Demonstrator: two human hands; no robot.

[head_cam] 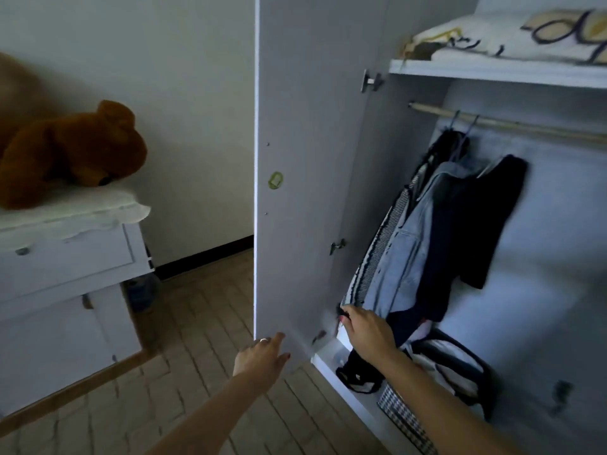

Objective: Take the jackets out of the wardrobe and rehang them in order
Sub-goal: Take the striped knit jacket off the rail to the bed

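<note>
The white wardrobe stands open, its door [305, 165] swung toward me. On the wooden rail [512, 124] hang a striped jacket [377, 247], a light blue denim jacket [414, 238] and a dark jacket [486, 218], bunched at the left end. My left hand [262, 354] rests with spread fingers against the door's lower edge. My right hand [368, 326] reaches to the hems of the striped and denim jackets; its fingers curl at the cloth, but whether they grip it is unclear.
A shelf [492, 72] above the rail holds folded bedding. Bags and a checked box [404, 418] fill the wardrobe floor. To the left stands a white dresser [65, 277] with a brown teddy bear [75, 149] on top. The floor is wooden.
</note>
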